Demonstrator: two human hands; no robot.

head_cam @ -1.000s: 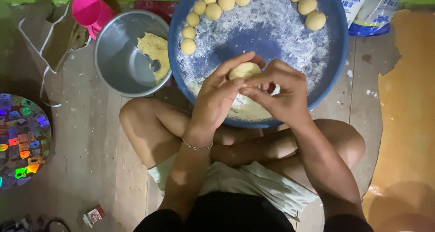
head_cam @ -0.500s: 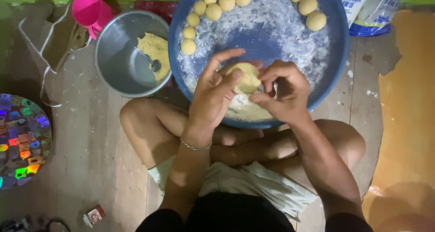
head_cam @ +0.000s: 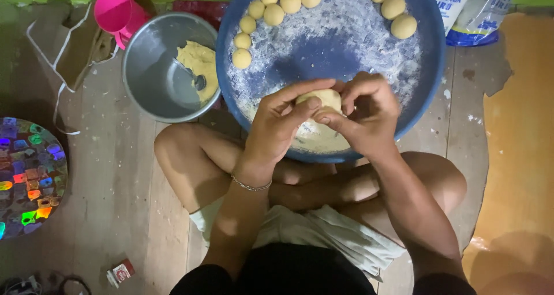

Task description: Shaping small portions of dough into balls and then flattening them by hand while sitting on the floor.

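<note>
Over the near rim of a big blue floured basin [head_cam: 434, 58], both my hands pinch one pale yellow dough piece [head_cam: 323, 99]. My left hand [head_cam: 283, 125] cups it from the left with the thumb laid across its front. From the right, my right hand [head_cam: 366, 113] presses fingertips into its edge. More dough lies in the basin under my hands [head_cam: 323, 142]. Several rolled dough balls [head_cam: 288, 2] line the far rim of the basin.
A metal bowl [head_cam: 151, 79] with yellow filling and a spoon stands left of the basin. A pink plastic cup [head_cam: 115, 12] is behind it. A shiny multicoloured round tray [head_cam: 26, 177] lies at far left, flour bags [head_cam: 473, 12] at top right, a small red packet [head_cam: 120, 272] on the wooden floor.
My hands have kept turning and pinching the dough piece in place. The fingers have shifted around it, with the left thumb now across its front.
</note>
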